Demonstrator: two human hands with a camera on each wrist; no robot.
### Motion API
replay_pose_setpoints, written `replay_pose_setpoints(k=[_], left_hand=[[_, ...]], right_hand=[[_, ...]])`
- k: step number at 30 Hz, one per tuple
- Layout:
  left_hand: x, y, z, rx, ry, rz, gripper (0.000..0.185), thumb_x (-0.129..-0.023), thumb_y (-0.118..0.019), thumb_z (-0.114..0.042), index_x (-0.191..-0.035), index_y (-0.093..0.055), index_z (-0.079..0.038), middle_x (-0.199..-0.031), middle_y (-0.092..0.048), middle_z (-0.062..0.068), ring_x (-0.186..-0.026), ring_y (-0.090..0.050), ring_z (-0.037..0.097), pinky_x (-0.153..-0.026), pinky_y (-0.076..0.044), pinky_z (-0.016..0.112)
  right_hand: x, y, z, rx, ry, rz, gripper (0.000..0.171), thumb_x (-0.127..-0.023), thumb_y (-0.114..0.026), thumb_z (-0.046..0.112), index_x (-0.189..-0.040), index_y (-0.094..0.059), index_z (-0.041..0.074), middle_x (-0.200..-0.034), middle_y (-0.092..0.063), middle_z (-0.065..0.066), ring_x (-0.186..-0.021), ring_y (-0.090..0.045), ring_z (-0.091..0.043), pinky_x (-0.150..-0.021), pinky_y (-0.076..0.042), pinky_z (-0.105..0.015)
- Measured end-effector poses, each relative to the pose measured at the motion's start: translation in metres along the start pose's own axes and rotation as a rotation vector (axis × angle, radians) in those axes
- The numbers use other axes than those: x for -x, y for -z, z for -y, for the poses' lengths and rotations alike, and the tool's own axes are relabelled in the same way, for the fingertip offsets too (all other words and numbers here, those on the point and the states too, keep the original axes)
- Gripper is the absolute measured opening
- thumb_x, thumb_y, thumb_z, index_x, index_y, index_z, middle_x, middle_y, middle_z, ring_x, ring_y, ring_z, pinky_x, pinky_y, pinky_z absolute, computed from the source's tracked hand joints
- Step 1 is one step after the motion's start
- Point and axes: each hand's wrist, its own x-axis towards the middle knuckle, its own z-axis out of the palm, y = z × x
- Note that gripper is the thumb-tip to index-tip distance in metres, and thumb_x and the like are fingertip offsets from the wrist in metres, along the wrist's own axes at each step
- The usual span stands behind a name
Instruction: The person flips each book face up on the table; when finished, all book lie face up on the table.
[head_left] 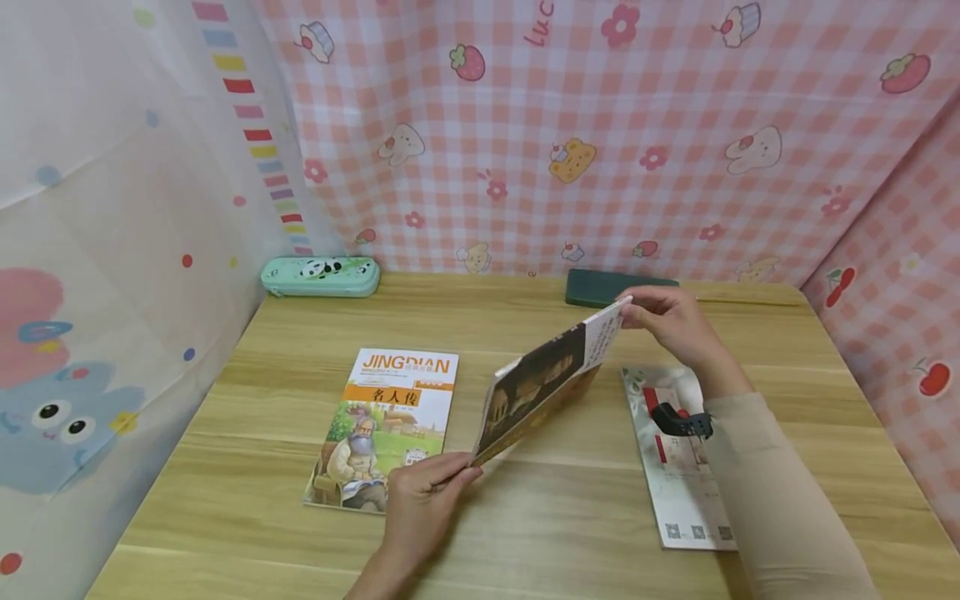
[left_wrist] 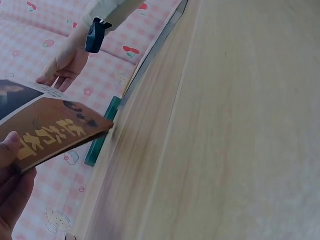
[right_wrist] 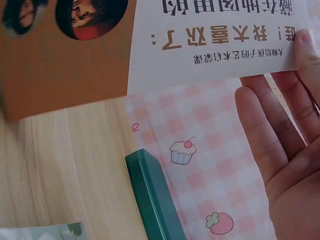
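Note:
Both hands hold a thin book (head_left: 536, 379) tilted above the table, its dark picture cover with brown and white parts facing forward. My left hand (head_left: 423, 504) pinches the near lower corner between thumb and fingers. At the far upper corner, my right hand (head_left: 675, 325) grips the white end; in the right wrist view the thumb lies on the cover (right_wrist: 215, 50) with fingers behind. Left of it lies a book titled JINGDIAN (head_left: 390, 425), showing a bearded man. A pale book (head_left: 675, 500) with red patches lies at right, partly hidden by the right forearm.
A mint pencil case (head_left: 322, 277) with a panda print stands at the table's back left. The dark green box (head_left: 600, 287) lies at the back edge behind the right hand, a thin stick (head_left: 750, 302) beside it. Checked pink cloth (head_left: 525, 167) hangs behind the wooden table (head_left: 247, 467).

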Motion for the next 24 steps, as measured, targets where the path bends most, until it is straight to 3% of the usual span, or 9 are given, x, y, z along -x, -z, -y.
replay_pose_setpoints(k=[4, 12, 17, 24], left_hand=[[0.001, -0.001, -0.001, -0.028, 0.02, -0.012, 0.017, -0.077, -0.086, -0.002, -0.093, -0.081, -0.005, -0.092, -0.078, 0.007, -0.079, -0.076, 0.019, -0.07, -0.06, 0.021], [0.007, -0.004, -0.006, 0.024, 0.182, -0.032, 0.023, -0.076, -0.086, -0.006, -0.097, -0.08, -0.008, -0.096, -0.078, 0.003, -0.077, -0.074, 0.014, -0.066, -0.061, 0.022], [0.009, -0.007, -0.008, 0.079, 0.264, -0.02, 0.021, -0.075, -0.086, -0.005, -0.095, -0.08, -0.006, -0.091, -0.078, 0.004, -0.069, -0.072, 0.012, -0.06, -0.061, 0.025], [0.012, -0.008, -0.009, 0.127, 0.403, -0.02, 0.024, -0.073, -0.088, -0.005, -0.095, -0.079, -0.004, -0.086, -0.077, 0.008, -0.07, -0.074, 0.014, -0.063, -0.061, 0.025]], right_hand=[[-0.005, -0.003, 0.003, 0.016, -0.025, -0.007, 0.013, -0.099, -0.065, 0.005, -0.106, -0.072, -0.003, -0.091, -0.074, 0.004, -0.08, -0.073, -0.012, -0.073, -0.063, -0.032], [-0.014, -0.012, 0.002, 0.054, -0.091, -0.02, 0.026, -0.098, -0.067, 0.007, -0.112, -0.067, -0.014, -0.088, -0.075, 0.006, -0.078, -0.072, -0.011, -0.069, -0.063, -0.034], [-0.017, -0.017, 0.0, 0.088, -0.156, -0.023, 0.029, -0.097, -0.069, 0.012, -0.114, -0.069, -0.011, -0.088, -0.075, 0.004, -0.076, -0.071, -0.012, -0.068, -0.063, -0.034], [-0.021, -0.026, -0.011, 0.127, -0.239, -0.007, 0.033, -0.096, -0.072, 0.022, -0.116, -0.071, -0.005, -0.096, -0.075, -0.007, -0.078, -0.07, -0.013, -0.068, -0.063, -0.038]])
